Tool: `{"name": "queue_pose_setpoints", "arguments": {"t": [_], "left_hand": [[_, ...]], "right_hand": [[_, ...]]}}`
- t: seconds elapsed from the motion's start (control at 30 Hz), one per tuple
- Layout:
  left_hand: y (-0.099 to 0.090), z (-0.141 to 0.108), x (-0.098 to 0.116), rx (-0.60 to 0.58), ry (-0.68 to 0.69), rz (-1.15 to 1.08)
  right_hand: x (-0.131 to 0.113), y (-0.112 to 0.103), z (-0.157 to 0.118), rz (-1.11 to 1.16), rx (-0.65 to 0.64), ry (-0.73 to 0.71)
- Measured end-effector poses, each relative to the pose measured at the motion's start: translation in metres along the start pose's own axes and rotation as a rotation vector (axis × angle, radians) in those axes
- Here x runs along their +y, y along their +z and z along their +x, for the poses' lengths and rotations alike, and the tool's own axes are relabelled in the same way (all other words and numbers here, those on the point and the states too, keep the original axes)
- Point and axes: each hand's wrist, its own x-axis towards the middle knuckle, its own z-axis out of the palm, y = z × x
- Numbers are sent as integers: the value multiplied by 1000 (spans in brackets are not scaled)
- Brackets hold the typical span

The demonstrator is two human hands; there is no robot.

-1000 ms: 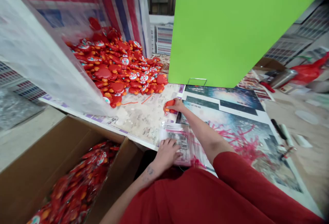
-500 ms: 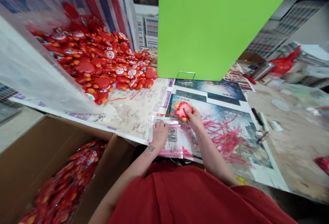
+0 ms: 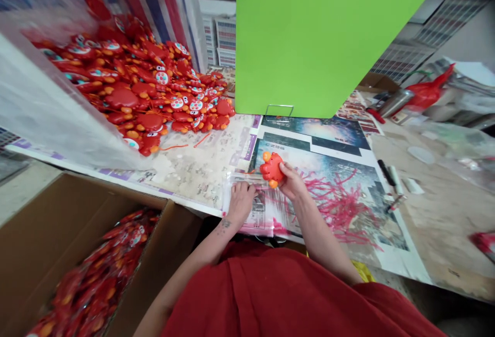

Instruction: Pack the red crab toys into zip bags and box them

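My right hand (image 3: 293, 185) grips a red crab toy (image 3: 272, 168) with orange claws, held just above the work surface with its plain red shell up. To its left, my left hand (image 3: 242, 204) rests on a stack of clear plastic bags (image 3: 266, 218) with printed text, its curled fingers closed at the top bag's upper edge. Part of that edge is hidden under the fingers. Pink strands (image 3: 344, 205) lie loose on the sheet right of my right forearm.
A large heap of crab toys (image 3: 124, 98) spills from a striped sack at the left. Below it stands a cardboard box (image 3: 34, 229) with bagged toys (image 3: 104, 275) inside. An upright green panel (image 3: 309, 38) rises behind the work surface. Markers (image 3: 386, 174) lie at the right.
My right hand has turned and tilted the crab toy, moving it slightly left. My left hand stays at the bags, its fingers shifted a little along the edge.
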Motion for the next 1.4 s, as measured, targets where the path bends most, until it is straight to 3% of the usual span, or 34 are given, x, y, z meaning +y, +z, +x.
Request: {"name": "queue_pose_setpoints", "arguments": {"t": [0.1,0.17,0.33,0.43,0.53,0.67,0.73,0.8,0.87,0.93,1.13,1.3,1.33,1.4], "left_hand": [[4,-3,-2,26,18,-63],[6,-4,-3,39,22,-105],[6,-4,-4,45,26,-127],[6,-3,-5,61,3,-193],[6,-2,-6,114,-86,-356],[2,-2,-8,119,-112,-456],[0,-2,-7,90,-51,-384],[-1,-3,-6,59,32,-297],[-1,-4,-5,40,93,-230],[-2,-6,-5,56,109,-197],[-6,-8,-7,173,5,-228],[-9,-8,-9,259,-18,-273],[-9,-8,-8,265,-9,-286],[-8,-6,-8,262,8,-308]], "right_hand": [[15,7,-17,4,-154,157],[26,7,-24,-14,-140,178],[20,-12,-6,7,279,-224],[0,-22,5,2,330,-337],[-16,-24,-1,-131,206,-292],[-20,-17,-17,-332,-146,-91],[-15,-12,-17,-315,-144,-81],[-5,-6,-12,-292,-34,-138],[5,-1,-4,-341,58,-201],[14,3,3,-435,67,-238],[23,13,7,-670,-131,-263],[18,24,9,-862,-415,-252],[16,23,9,-904,-421,-284],[10,18,8,-1012,-300,-348]]}}
